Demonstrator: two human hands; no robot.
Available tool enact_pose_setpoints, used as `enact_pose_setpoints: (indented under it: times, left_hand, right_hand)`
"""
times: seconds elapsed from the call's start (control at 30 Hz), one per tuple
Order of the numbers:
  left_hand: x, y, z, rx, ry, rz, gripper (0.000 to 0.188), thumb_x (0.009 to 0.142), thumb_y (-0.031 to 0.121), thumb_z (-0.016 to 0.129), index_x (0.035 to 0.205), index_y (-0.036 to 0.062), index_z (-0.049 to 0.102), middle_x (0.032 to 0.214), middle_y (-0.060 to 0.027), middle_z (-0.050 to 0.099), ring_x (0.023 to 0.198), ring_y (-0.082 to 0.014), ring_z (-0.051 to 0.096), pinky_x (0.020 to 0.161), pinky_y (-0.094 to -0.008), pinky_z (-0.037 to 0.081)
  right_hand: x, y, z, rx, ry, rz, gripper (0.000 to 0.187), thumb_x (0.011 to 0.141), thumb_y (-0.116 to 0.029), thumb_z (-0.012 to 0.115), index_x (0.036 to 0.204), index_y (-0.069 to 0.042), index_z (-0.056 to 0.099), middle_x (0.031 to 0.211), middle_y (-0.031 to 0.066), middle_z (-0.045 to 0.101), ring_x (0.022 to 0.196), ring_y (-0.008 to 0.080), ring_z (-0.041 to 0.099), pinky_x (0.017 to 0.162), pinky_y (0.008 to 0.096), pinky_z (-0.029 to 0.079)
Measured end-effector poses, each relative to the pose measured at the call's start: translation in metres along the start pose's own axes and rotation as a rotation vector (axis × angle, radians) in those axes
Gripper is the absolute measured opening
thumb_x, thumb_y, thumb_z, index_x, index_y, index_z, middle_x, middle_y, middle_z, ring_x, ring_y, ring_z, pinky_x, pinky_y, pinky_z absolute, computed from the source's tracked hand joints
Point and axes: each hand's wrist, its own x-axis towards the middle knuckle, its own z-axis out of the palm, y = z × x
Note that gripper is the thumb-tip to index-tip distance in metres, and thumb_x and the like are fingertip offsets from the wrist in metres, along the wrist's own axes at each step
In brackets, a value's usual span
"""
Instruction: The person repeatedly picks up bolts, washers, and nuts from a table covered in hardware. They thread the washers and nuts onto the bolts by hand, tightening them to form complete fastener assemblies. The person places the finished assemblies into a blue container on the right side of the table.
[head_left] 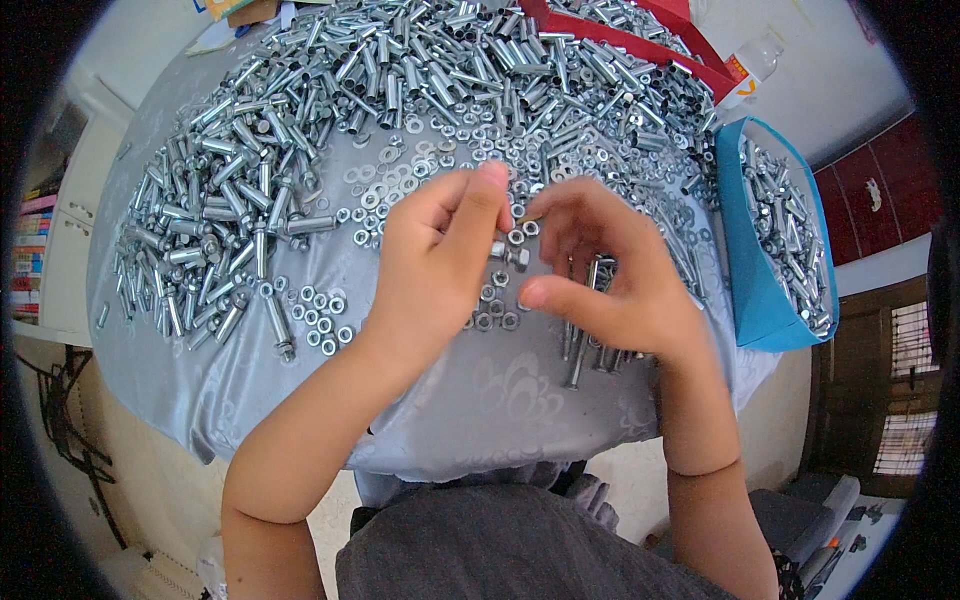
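Note:
Over the middle of the table, my left hand (435,250) is closed around a metal bolt (514,257). Its hex end sticks out toward the right, while my fingers hide the rest. Just across from that end, my right hand (615,270) curves with thumb and fingers apart and holds nothing I can see. Loose hex nuts (322,322) lie beside my left forearm, and more are under my hands. Flat washers (388,155) spread beyond my left hand. Several long thin bolts (575,372) lie beneath my right hand, partly covered by it.
A grey patterned cloth (500,420) covers the round table. Assembled anchor bolts (215,200) are heaped at the left, metal sleeves (400,60) across the back. A blue fabric bin (765,305) of bolts stands at the right edge, near a red box (700,65) and plastic bottle (760,60).

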Motion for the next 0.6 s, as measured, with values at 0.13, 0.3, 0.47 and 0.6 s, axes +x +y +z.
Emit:
enact_pose_setpoints:
  times: [0.13, 0.3, 0.47, 0.6]
  left_hand:
    - [0.001, -0.001, 0.000, -0.011, 0.035, 0.028, 0.035, 0.088, 0.035, 0.047, 0.065, 0.0084, 0.048, 0.055, 0.0060, 0.039, 0.043, 0.0004, 0.029, 0.038, -0.0170, 0.020]
    - [0.001, 0.000, 0.003, -0.010, 0.022, 0.060, 0.035, 0.088, 0.034, 0.047, 0.065, 0.0085, 0.048, 0.055, 0.0058, 0.039, 0.042, 0.0002, 0.030, 0.037, -0.0173, 0.020]
    - [0.000, -0.002, 0.002, -0.004, 0.012, 0.078, 0.035, 0.088, 0.035, 0.047, 0.065, 0.0086, 0.048, 0.055, 0.0056, 0.039, 0.042, 0.0001, 0.030, 0.037, -0.0176, 0.020]
    - [0.000, -0.004, 0.001, 0.028, 0.034, 0.098, 0.035, 0.088, 0.035, 0.047, 0.065, 0.0087, 0.048, 0.054, 0.0055, 0.039, 0.041, 0.0000, 0.031, 0.037, -0.0175, 0.020]
  right_hand:
    - [0.001, 0.009, 0.006, -0.081, 0.076, -0.287, 0.031, 0.068, -0.016, 0.072, 0.092, -0.005, 0.055, 0.084, 0.0060, 0.060, 0.067, 0.0145, 0.058, 0.059, 0.0261, 0.046]
    - [-0.003, 0.005, 0.002, -0.195, 0.047, -0.238, 0.029, 0.070, -0.016, 0.069, 0.094, -0.006, 0.056, 0.081, 0.0070, 0.060, 0.066, 0.0173, 0.058, 0.059, 0.0270, 0.047]
    - [0.002, 0.007, 0.007, -0.254, 0.099, -0.339, 0.029, 0.071, -0.020, 0.069, 0.094, -0.007, 0.057, 0.077, 0.0073, 0.059, 0.061, 0.0187, 0.058, 0.056, 0.0281, 0.047]
    - [-0.002, -0.001, 0.005, -0.255, 0.081, -0.244, 0.025, 0.071, -0.018, 0.067, 0.092, -0.007, 0.058, 0.077, 0.0076, 0.059, 0.061, 0.0205, 0.057, 0.055, 0.0282, 0.046]
